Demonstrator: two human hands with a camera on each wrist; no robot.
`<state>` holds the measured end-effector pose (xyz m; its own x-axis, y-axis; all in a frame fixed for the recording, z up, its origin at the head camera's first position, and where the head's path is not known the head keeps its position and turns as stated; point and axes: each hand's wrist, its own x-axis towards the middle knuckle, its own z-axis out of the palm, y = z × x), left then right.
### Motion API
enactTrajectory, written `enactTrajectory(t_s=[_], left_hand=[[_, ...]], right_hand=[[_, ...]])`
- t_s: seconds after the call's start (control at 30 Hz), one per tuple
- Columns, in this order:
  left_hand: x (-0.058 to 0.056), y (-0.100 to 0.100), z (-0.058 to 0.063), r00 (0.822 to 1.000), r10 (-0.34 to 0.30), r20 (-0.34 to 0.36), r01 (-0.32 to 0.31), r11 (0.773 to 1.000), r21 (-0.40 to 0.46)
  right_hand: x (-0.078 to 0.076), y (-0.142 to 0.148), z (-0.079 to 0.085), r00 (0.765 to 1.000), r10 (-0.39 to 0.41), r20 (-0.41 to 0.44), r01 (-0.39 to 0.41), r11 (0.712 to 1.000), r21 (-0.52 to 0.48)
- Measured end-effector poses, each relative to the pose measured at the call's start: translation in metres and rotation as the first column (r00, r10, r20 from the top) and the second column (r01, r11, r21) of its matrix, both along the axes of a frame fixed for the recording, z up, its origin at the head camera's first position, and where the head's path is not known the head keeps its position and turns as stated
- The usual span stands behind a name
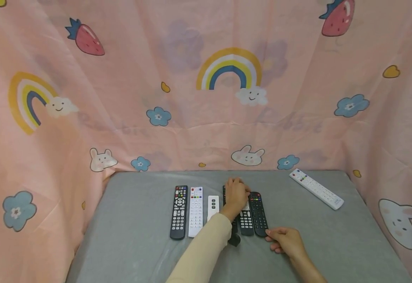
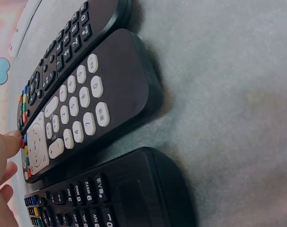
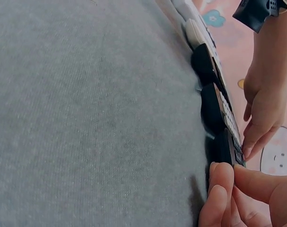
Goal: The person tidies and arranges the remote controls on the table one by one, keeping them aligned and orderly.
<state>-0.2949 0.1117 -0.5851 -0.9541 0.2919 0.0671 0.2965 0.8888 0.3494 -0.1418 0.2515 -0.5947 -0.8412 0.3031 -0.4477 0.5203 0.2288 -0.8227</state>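
Note:
My right hand [image 1: 287, 241] pinches the near corner of the rightmost black remote control [image 1: 260, 216] between thumb and fingers. In the right wrist view, those fingertips [image 3: 222, 175] are against its near end. My left hand [image 1: 236, 194] reaches over the far end of the row; its thumb [image 2: 8, 144] touches near the tops of that remote and the black remote with white buttons [image 2: 122, 75]. The left hand's fingers look fairly straight in the right wrist view. Another black remote [image 2: 148, 189] lies to the left, largely hidden by the left hand and wrist in the head view.
Left in the row are a black remote [image 1: 179, 212], a long white remote [image 1: 195, 212] and a small white remote [image 1: 213, 204], partly covered by the left sleeve [image 1: 202, 247]. One white remote [image 1: 315, 188] lies diagonally at right. Patterned pink cloth [image 1: 206, 129] surrounds the grey tabletop [image 1: 135, 228].

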Motion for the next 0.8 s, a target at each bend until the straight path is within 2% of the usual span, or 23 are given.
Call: enactTrajectory(t_s=[0.33, 0.8], left_hand=[[0.0004, 0.0017, -0.0029, 1.000, 0.009, 0.003, -0.009, 1.000, 0.006], [0.0042, 0.0013, -0.0005, 1.000, 0.013, 0.015, -0.014, 0.999, 0.040]], right_hand=[[-0.0009, 0.0011, 0.0021, 1.000, 0.006, 0.031, -0.006, 1.000, -0.011], [-0.0012, 0.0024, 0.0002, 0.999, 0.001, 0.034, 0.000, 1.000, -0.016]])
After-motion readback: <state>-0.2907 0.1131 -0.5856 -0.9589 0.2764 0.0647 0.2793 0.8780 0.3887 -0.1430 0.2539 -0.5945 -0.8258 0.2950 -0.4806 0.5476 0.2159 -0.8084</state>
